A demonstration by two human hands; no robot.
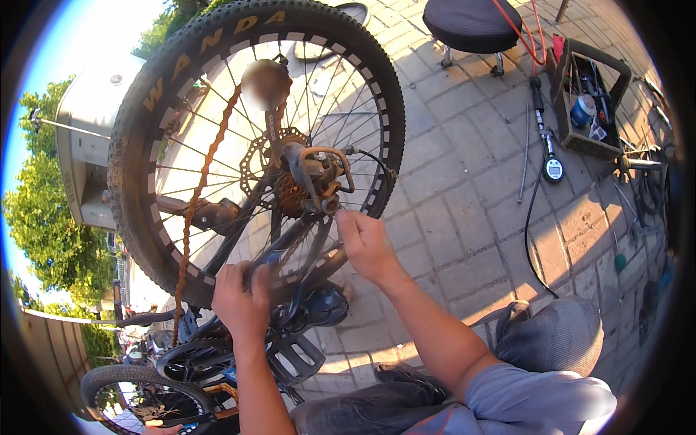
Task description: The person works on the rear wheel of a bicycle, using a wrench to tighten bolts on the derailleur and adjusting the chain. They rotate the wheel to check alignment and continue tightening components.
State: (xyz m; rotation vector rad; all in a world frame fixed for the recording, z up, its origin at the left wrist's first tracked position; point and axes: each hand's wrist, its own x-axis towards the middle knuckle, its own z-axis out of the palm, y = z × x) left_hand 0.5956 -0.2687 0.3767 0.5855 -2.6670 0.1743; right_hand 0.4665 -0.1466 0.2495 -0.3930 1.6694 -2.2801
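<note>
Work piece: upturned bicycle's rear wheel, a black knobby tyre on a spoked rim (pixel 145 94), standing upright at left-centre, hub above the hands.
Hub cluster: rusty brown sprocket stack (pixel 291 194) at the wheel's centre, with a grey metal rear derailleur and its curved guard (pixel 322 174) just right of it.
Chain: rusty orange-brown chain (pixel 199 181) hangs slack in a long near-vertical line across the left half of the spokes, from the far rim down toward the near frame.
Right hand: right hand (pixel 366 243) raised, fingertips pinched together at the lower end of the derailleur; what sits between them is too small to tell.
Left hand: left hand (pixel 243 297) lower and nearer, closed around the dark frame tube (pixel 290 250) below the hub; blurred.
Key relation: derailleur lies up and slightly left of the right hand, touching its fingertips; the left hand is well below it. Right hand is the nearer one. Frame tube's long axis runs from near-left up to the hub.
Surroundings: grey paving-brick ground (pixel 464 217); a dial-gauge air hose (pixel 551 163) and an open dark toolbox (pixel 587 101) far right, well apart from both hands; black round stool (pixel 471 22) far centre.
</note>
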